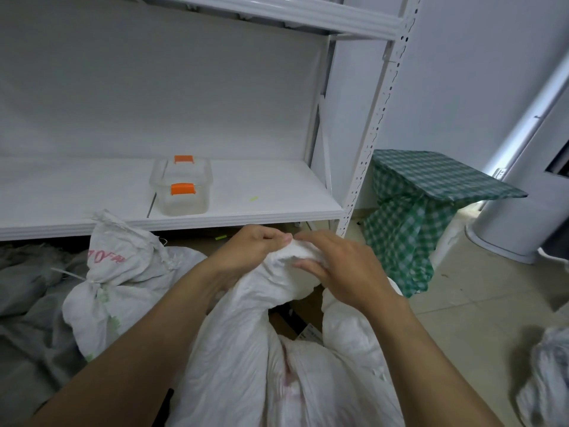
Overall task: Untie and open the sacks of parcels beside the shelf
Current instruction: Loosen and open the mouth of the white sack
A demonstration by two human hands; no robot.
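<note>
A large white woven sack [240, 349] stands in front of me on the floor, its top bunched up. My left hand [246, 251] grips the gathered mouth of this sack from the left. My right hand [338, 266] pinches the same bunched cloth from the right, fingers curled over it. Through a gap under the hands I see a cardboard parcel [295, 325] inside. To the left stands a second white sack [114, 282] with red print, its neck tied with a white cord.
A white metal shelf [246, 208] stands right behind the sacks, holding a clear box with orange clips [183, 188]. Grey sacks [27, 297] lie at left. A stool draped in green checked cloth [425, 192] stands at right, and another pale bag [548, 380] lies at far right.
</note>
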